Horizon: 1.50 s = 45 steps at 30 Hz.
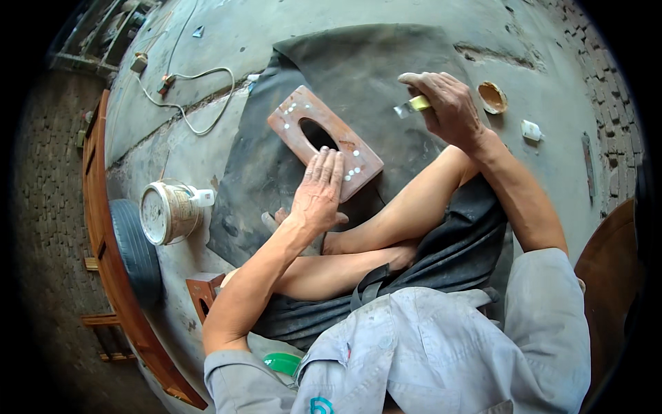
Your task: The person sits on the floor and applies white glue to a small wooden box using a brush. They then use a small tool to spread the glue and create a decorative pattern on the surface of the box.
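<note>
A reddish-brown wooden box, shaped like a tissue box, lies slantwise on a dark cloth in front of me. An oval opening is cut into its top, and small white dots sit in groups near both ends. My left hand rests on the near part of the box, fingers stretched flat beside the opening. Off to the right of the box, my right hand is raised and closed around a putty knife with a yellow handle. Its short metal blade points left, apart from the box.
Right of the cloth are a round tub of brown paste and a small white bottle. On the left stand a stained bucket, a tyre and a long wooden frame. A second wooden box is by my left knee; a cable lies farther off.
</note>
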{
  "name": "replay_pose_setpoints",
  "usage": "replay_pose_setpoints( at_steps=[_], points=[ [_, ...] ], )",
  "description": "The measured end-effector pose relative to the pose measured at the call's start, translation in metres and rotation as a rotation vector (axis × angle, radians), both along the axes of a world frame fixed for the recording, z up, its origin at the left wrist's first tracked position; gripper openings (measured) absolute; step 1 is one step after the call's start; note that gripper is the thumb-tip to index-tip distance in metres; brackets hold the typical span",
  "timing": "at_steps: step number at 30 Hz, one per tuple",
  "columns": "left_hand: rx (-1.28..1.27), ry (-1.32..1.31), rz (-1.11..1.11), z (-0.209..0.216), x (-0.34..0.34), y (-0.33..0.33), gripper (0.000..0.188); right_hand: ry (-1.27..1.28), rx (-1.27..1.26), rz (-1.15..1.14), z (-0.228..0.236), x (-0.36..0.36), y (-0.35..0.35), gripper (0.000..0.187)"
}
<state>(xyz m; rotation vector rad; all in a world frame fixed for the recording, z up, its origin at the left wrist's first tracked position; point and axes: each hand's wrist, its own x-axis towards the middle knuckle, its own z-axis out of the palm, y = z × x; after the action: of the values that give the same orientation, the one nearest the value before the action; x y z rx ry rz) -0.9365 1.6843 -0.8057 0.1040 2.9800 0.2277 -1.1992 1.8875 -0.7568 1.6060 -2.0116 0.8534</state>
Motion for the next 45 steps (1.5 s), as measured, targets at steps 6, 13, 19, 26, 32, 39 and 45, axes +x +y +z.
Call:
replay_pose_setpoints(
  at_steps=[6, 13, 19, 26, 32, 39, 45],
  points=[
    [0.029, 0.223, -0.012, -0.028, -0.026, -0.02, 0.073, 0.013, -0.072, 0.017, -0.004, -0.012, -0.005, 0.031],
    [0.318, 0.246, 0.162, 0.036, -0.046, -0.055, 0.046, -0.099, -0.014, -0.023, -0.009, -0.015, -0.004, 0.03],
    [0.979, 0.334, 0.536, 0.091, -0.035, -0.047, 0.062, -0.037, -0.097, -0.069, 0.007, -0.016, 0.0, 0.04],
    [1.187, 0.444, 0.666, 0.084, -0.003, -0.026, 0.069, -0.536, 0.039, 0.039, 0.097, 0.087, -0.018, 0.032],
    [1.339, 0.495, 0.698, 0.047, 0.007, -0.005, 0.068, -0.924, 0.107, 0.16, 0.094, 0.134, -0.007, 0.024],
    [1.272, 0.684, 0.843, 0.023, 0.004, 0.007, 0.061, -1.131, 0.1, 0.041, 0.059, 0.14, -0.023, 0.027],
    [1.39, 0.867, 0.808, 0.014, 0.007, 0.033, 0.059, -0.819, 0.118, 0.017, 0.072, 0.146, -0.052, 0.043]
  ],
)
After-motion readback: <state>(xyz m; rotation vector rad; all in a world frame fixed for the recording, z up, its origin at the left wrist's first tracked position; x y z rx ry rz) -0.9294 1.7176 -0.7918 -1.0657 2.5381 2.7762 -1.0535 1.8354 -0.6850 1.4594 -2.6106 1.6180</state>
